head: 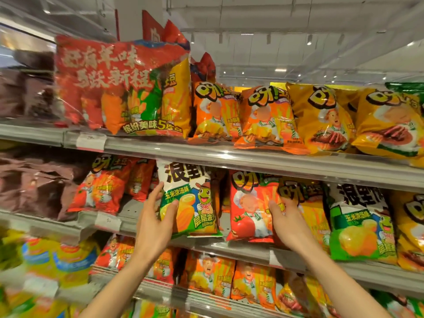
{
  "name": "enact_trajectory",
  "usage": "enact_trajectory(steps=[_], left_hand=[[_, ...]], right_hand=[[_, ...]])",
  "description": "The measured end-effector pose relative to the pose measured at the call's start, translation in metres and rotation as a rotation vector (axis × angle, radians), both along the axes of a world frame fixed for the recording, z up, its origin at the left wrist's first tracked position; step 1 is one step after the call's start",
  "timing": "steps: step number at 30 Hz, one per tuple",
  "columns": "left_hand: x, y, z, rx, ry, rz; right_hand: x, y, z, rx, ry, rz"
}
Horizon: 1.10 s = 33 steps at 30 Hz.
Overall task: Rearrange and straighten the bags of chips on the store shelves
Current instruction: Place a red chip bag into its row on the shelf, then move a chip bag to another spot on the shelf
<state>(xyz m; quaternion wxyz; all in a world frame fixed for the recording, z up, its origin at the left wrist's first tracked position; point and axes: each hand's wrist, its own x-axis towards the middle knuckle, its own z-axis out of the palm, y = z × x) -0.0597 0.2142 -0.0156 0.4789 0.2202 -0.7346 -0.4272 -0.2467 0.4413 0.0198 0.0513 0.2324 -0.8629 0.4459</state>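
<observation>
The white-and-green chip bag (190, 200) is standing upright on the middle shelf (252, 249), long axis vertical, top edge tucked under the upper shelf (229, 157), printed face turned outward. It is showing black characters on white above, a cartoon frog and yellow chips below. The left hand (153, 223) is gripping its left edge, thumb on the front. The right hand (289, 219) is gripping the upright red tomato bag (250, 207) beside it, fingers curled behind its right edge.
</observation>
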Motion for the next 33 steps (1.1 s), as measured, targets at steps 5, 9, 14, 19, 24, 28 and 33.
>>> enact_trajectory(steps=[5, 9, 14, 19, 24, 28, 33], left_hand=[[0.037, -0.016, -0.005, 0.017, 0.008, 0.078], [0.047, -0.017, -0.012, 0.022, -0.002, 0.088], [0.044, -0.012, -0.016, 0.051, 0.021, 0.041], [0.042, -0.007, -0.019, 0.075, 0.021, 0.009], [0.046, 0.002, -0.017, 0.065, 0.01, -0.032], [0.047, 0.01, -0.017, 0.06, 0.028, -0.078], [0.039, 0.029, -0.019, 0.093, 0.038, -0.188]], right_hand=[[-0.008, -0.051, -0.009, -0.011, 0.014, 0.007], [-0.009, -0.068, -0.02, 0.08, 0.13, -0.08], [-0.008, -0.059, -0.04, 0.216, 0.609, -0.043], [-0.018, -0.057, -0.054, 0.487, 0.644, 0.037], [-0.001, -0.055, -0.036, 0.397, 0.564, 0.103], [0.038, -0.053, -0.018, 0.082, 0.234, 0.357], [0.063, -0.056, -0.026, -0.096, -0.216, 0.57]])
